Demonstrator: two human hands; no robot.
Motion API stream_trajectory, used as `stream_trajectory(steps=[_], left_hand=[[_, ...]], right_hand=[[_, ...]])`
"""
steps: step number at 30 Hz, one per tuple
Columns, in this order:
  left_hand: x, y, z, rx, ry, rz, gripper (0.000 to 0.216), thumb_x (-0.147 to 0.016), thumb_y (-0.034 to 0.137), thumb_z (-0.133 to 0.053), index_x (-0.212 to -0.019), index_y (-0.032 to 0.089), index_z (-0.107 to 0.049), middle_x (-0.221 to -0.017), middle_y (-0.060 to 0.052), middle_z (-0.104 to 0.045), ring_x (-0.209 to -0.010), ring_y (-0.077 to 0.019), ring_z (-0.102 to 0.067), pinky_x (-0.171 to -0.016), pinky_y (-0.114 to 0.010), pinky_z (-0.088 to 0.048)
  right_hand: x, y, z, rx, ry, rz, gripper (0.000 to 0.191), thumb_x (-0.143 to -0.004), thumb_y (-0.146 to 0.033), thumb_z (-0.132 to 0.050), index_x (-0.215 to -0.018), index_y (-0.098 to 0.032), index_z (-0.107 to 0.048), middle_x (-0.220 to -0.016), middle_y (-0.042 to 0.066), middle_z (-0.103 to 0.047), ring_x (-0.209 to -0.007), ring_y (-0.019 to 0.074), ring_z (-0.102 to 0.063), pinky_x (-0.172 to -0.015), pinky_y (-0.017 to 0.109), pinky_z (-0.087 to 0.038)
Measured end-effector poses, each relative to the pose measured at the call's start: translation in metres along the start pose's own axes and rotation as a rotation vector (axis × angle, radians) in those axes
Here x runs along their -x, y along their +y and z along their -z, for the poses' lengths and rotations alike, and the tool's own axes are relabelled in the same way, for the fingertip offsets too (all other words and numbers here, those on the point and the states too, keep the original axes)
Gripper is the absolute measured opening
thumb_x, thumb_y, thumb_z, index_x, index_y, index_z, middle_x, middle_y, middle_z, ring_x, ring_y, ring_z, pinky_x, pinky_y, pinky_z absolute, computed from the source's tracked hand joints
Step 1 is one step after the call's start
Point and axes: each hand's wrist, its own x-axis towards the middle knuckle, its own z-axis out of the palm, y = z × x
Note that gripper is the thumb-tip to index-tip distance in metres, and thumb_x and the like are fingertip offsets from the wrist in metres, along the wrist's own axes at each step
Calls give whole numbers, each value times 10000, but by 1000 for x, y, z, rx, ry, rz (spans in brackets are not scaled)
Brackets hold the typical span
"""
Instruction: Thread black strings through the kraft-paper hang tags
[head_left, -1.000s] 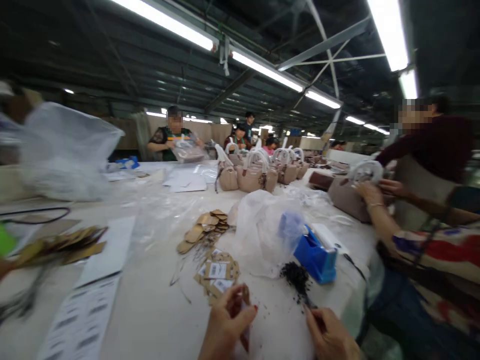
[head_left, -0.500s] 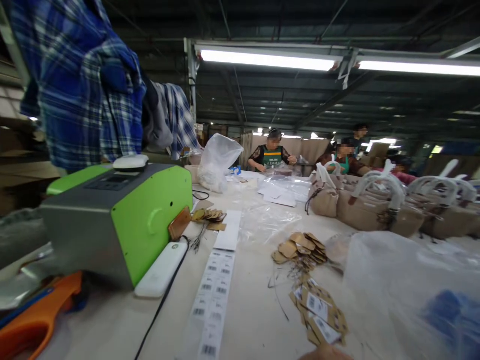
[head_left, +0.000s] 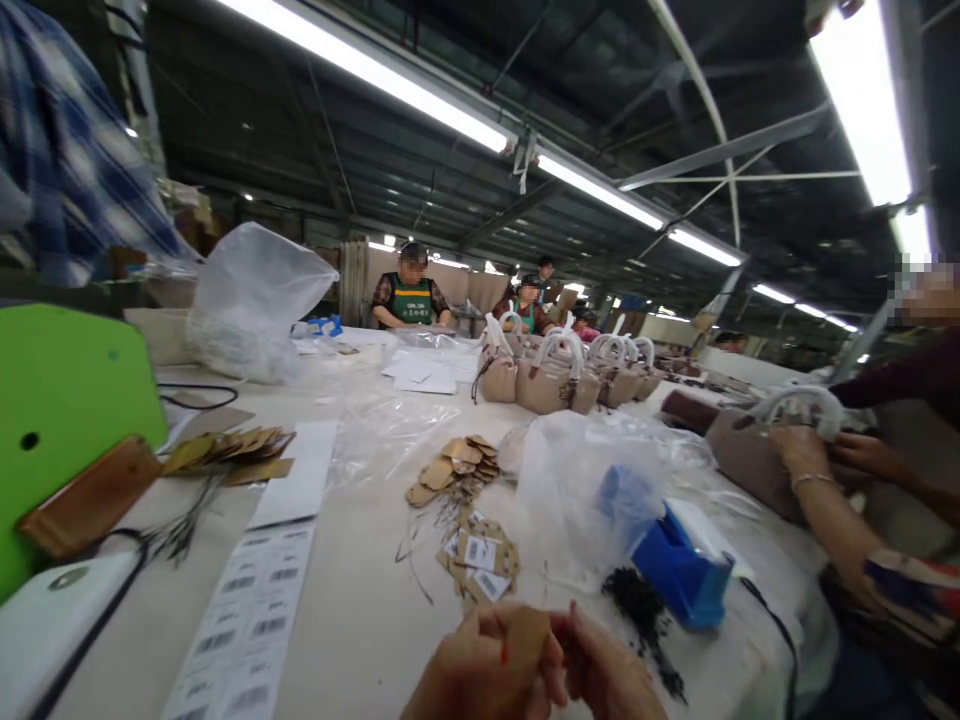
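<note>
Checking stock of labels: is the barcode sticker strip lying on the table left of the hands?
Yes, the barcode sticker strip lies flat on the table, left of both hands.

Both hands are bare, with no gloves, rings or sleeves in view. The left hand (head_left: 480, 675) shows red-painted nails; the right hand (head_left: 611, 675) shows no visible polish.
</note>
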Motion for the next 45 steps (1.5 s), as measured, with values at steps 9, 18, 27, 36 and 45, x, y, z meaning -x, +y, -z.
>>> stream_trajectory(steps=[9, 18, 27, 36, 45], left_hand=[[1, -12, 8, -54, -47, 114, 429, -562, 335, -664, -888, 57, -678, -755, -100, -682, -560, -118, -580, -502, -199, -347], [-5, -8, -2, 101, 324, -76, 361, -697, 374, -652, -956, 125, -692, -916, -101, -698, -615, -143, -590, -616, -256, -415], [-10, -12, -5, 113, 514, -12, 354, -687, 420, -675, -832, 99, -712, -632, -61, -664, -532, -137, -553, -534, -253, -413], [-12, -13, -8, 83, 581, -8, 368, -620, 417, -730, -842, 122, -723, -612, -33, -650, -527, -125, -531, -521, -244, -406], [-13, -12, -15, -22, 655, -28, 451, -506, 469, -779, -789, 122, -723, -585, -34, -643, -506, -118, -515, -477, -236, -384]], right_hand=[[0, -26, -23, -396, 104, 63, 367, -416, -400, -851, -654, -169, -694, -617, 14, -685, -558, 96, -582, -524, 171, -437], [23, -13, -15, 292, 283, 645, 230, -760, -426, -590, -800, -221, -687, -747, 1, -663, -709, 155, -592, -643, 218, -453], [11, 2, -21, 810, 298, 936, 148, -875, -260, -459, -806, -207, -579, -598, -4, -613, -543, 140, -560, -540, 233, -419], [8, -7, -26, 921, 405, 1078, 198, -865, -225, -447, -761, -183, -610, -628, 27, -655, -545, 145, -570, -525, 237, -408], [5, 6, -23, 693, 286, 680, 229, -859, -312, -446, -712, -209, -586, -567, -1, -613, -499, 128, -550, -474, 207, -393]])
